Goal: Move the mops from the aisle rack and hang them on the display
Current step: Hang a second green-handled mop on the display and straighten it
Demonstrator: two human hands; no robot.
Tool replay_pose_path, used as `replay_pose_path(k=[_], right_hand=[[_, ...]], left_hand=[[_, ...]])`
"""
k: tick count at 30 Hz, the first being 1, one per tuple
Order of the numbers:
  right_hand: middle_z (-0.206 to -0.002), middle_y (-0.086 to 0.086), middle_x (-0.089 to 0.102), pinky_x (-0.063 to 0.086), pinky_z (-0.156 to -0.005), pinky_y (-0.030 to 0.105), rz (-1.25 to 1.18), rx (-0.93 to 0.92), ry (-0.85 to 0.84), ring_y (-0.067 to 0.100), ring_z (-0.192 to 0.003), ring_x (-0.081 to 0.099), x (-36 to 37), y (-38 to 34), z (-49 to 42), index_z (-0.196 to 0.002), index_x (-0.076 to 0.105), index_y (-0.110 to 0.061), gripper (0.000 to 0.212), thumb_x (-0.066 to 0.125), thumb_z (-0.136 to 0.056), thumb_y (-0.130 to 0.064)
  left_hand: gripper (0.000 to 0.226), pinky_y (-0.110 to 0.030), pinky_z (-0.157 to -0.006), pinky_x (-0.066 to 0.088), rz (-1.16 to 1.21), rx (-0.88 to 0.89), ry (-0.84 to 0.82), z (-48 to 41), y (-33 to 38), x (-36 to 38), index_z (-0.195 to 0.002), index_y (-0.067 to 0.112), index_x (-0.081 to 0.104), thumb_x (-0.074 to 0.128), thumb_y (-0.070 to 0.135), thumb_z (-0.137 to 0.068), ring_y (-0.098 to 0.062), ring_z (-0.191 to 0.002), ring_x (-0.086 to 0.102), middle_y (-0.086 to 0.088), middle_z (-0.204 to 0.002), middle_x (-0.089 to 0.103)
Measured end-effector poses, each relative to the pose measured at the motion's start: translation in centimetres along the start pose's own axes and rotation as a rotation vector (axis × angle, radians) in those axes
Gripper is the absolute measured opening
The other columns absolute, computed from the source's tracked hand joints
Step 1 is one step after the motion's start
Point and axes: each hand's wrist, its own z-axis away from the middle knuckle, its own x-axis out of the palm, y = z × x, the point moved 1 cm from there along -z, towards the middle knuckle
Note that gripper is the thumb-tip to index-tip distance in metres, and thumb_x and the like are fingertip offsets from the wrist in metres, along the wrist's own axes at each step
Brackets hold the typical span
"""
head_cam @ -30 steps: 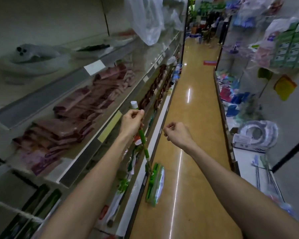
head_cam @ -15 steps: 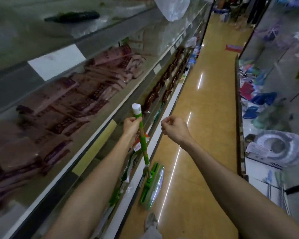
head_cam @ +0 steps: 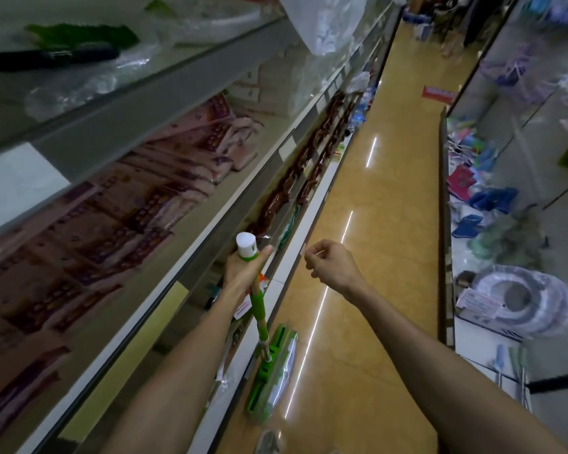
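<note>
A green mop [head_cam: 259,317] with a white cap on its handle stands upright in the aisle beside the left shelving. Its flat green head, wrapped in clear plastic, rests on the floor. My left hand [head_cam: 243,271] grips the handle just below the white cap. My right hand [head_cam: 333,265] hovers a little to the right of the handle with its fingers curled, holding nothing that I can make out.
Long shelves [head_cam: 177,165] with packaged pink and brown goods run along the left. The yellow floor [head_cam: 374,224] stretches ahead. Low shelves on the right carry a coiled hose [head_cam: 522,299], blue items and other wares.
The mop has come up so its white cap stands above my left hand, which now grips closer to the top. My view has moved nearer the left shelves.
</note>
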Motion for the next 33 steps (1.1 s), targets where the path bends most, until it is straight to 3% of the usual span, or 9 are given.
replay_pose_path(k=[3,7,10,14,18,21,24,28,33], right_hand=[[-0.091,0.003,0.069,0.057,-0.077,0.035,0.031,0.016,-0.079,0.016,-0.082,0.065,-0.6,0.6,-0.9,-0.100,0.065,-0.014,0.006,0.060,-0.098,-0.016],[-0.094,0.002,0.071,0.056,-0.073,0.028,0.102,0.001,-0.235,0.010,-0.081,0.065,-1.2,0.7,-1.9,-0.098,0.062,-0.018,0.010,0.069,-0.093,-0.014],[-0.092,-0.004,0.067,0.050,-0.064,0.019,0.080,-0.040,-0.340,0.005,-0.079,0.063,-1.9,0.0,-2.4,-0.102,0.061,-0.019,0.020,0.077,-0.089,-0.021],[-0.112,-0.001,0.064,0.058,-0.087,0.038,0.102,-0.170,-0.420,0.018,-0.098,0.066,-2.6,-1.2,-3.0,-0.122,0.059,-0.019,0.054,0.086,-0.079,-0.039],[-0.103,0.002,0.073,0.058,-0.092,0.041,-0.152,-0.338,-0.430,0.020,-0.096,0.071,-3.5,-2.6,-3.1,-0.110,0.070,-0.012,0.032,0.081,-0.086,-0.030],[-0.071,0.011,0.068,0.056,-0.074,0.045,-0.355,-0.341,-0.400,0.027,-0.067,0.067,-3.5,-3.6,-2.9,-0.077,0.067,0.000,0.028,0.078,-0.088,-0.023],[-0.047,0.007,0.046,0.039,-0.049,0.034,-0.519,-0.302,-0.397,0.020,-0.040,0.043,-3.6,-4.7,-2.4,-0.064,0.052,-0.005,0.031,0.069,-0.090,-0.001],[-0.043,0.001,0.042,0.036,-0.043,0.027,-0.548,-0.321,-0.449,0.017,-0.035,0.038,-4.7,-6.2,-1.4,-0.055,0.044,-0.016,0.043,0.062,-0.088,0.005],[-0.042,-0.001,0.038,0.033,-0.039,0.025,-0.547,-0.356,-0.579,0.016,-0.036,0.035,-5.6,-8.3,1.6,-0.058,0.041,-0.017,0.043,0.059,-0.090,0.005]], left_hand=[[0.030,-0.023,-0.059,0.043,0.016,0.054,0.030,0.8,0.6,2.1,-0.094,0.009,0.065,0.077,0.036,-0.088,-0.018,-0.083,0.063,-0.003,-0.084,0.066],[0.035,-0.033,-0.076,0.053,-0.046,0.197,0.087,1.9,3.9,4.5,-0.073,0.020,0.059,0.075,0.049,-0.085,-0.023,-0.082,0.068,-0.003,-0.076,0.068],[0.041,-0.026,-0.064,0.052,-0.029,0.324,0.048,3.4,8.8,5.3,-0.069,0.017,0.058,0.073,0.051,-0.086,-0.013,-0.059,0.066,0.000,-0.060,0.064],[0.042,-0.028,-0.057,0.051,0.095,0.455,0.027,5.8,16.1,6.0,-0.063,0.018,0.059,0.077,0.049,-0.084,-0.013,-0.042,0.056,0.003,-0.046,0.057],[0.040,-0.029,-0.050,0.047,0.214,0.539,-0.065,8.4,22.5,6.5,-0.067,0.021,0.056,0.080,0.050,-0.081,-0.013,-0.037,0.048,0.005,-0.045,0.051],[0.038,-0.027,-0.044,0.041,0.290,0.526,-0.126,10.1,25.8,6.5,-0.069,0.020,0.053,0.081,0.043,-0.082,-0.013,-0.037,0.043,0.006,-0.045,0.048],[0.036,-0.024,-0.042,0.038,0.320,0.533,-0.128,11.4,27.5,6.4,-0.068,0.021,0.053,0.080,0.038,-0.084,-0.013,-0.036,0.042,0.005,-0.044,0.046],[0.033,-0.025,-0.041,0.036,0.345,0.602,-0.007,14.0,28.5,6.2,-0.068,0.018,0.054,0.078,0.031,-0.087,-0.014,-0.036,0.041,0.003,-0.046,0.046],[0.025,-0.025,-0.040,0.038,0.301,0.773,0.225,18.1,28.2,4.8,-0.078,0.015,0.055,0.073,0.023,-0.093,-0.013,-0.035,0.044,0.003,-0.046,0.049]])
